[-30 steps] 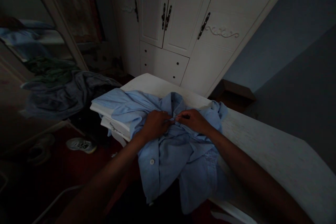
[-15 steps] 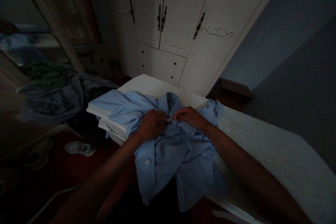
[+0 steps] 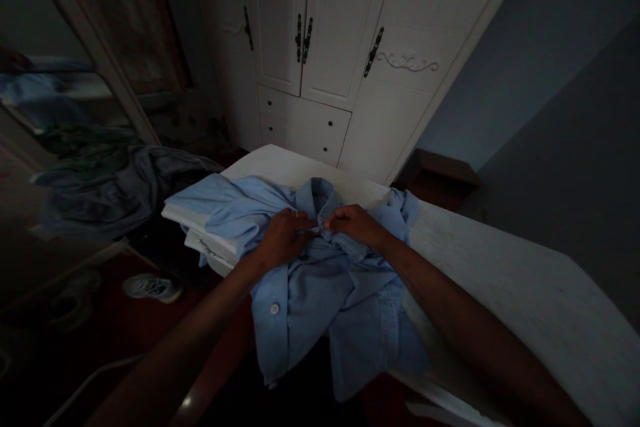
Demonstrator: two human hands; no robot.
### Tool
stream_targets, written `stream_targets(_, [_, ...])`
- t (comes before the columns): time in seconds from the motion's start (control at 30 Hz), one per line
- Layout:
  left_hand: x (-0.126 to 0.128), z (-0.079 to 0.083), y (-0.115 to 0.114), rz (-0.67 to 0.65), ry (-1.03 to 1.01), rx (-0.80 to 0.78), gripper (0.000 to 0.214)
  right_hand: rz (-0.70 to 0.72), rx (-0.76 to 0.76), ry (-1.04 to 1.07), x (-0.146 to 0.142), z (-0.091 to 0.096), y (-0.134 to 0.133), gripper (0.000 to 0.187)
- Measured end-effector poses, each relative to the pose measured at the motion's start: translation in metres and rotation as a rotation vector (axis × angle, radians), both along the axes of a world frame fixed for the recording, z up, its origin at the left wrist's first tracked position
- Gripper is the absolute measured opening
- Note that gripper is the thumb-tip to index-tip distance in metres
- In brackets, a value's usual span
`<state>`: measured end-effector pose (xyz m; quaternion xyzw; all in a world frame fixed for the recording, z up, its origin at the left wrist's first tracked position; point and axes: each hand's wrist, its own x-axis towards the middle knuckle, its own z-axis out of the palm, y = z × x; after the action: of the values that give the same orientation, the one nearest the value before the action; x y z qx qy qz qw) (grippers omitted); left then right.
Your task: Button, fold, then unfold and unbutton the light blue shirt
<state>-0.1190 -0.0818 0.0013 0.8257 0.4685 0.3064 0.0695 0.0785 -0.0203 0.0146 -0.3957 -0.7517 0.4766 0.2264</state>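
Note:
A light blue button-up shirt [image 3: 320,300] lies spread over a white table, its front hem hanging past the near edge. Its collar [image 3: 319,195] stands up at the far side. Just below the collar, my left hand [image 3: 286,237] pinches the front edge of the shirt with closed fingers. Close against it, my right hand [image 3: 353,223] pinches the fabric from the other side, fingertips nearly meeting the left ones. Whether a button sits between the fingertips is too small to tell. Lower on the placket a white button [image 3: 275,309] shows.
The white table [image 3: 480,267] extends to the right. Behind it stands a white wardrobe [image 3: 330,33] with dark handles. Grey and green clothes [image 3: 130,180] are heaped at left near a mirror [image 3: 50,47]. A sneaker [image 3: 153,287] lies on the red floor. A brown box [image 3: 437,177] sits behind the table.
The view has shifted slightly, so most things appear a little further left. Both hands stay at the shirt front below the collar, with only slight finger movement.

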Motion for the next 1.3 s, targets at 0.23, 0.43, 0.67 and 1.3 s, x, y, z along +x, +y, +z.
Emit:
stream_targets(0.23, [0.001,-0.001,0.005,-0.048,-0.254,-0.177,0.019,-0.067,0.270,0.062,-0.003,-0.017,-0.003,0.021])
stream_targets(0.43, [0.004,-0.002,0.003,0.048,-0.233,-0.194,0.022,0.065,0.581,0.198,-0.006,-0.028,-0.008,0.024])
stream_targets(0.67, [0.002,-0.003,0.003,0.063,-0.286,-0.183,0.021,0.041,0.718,0.128,-0.009,-0.024,-0.017,0.012])
stream_targets(1.3, [0.006,-0.004,-0.001,0.178,-0.258,-0.055,0.020,-0.082,0.457,0.123,-0.008,-0.024,-0.021,0.018])
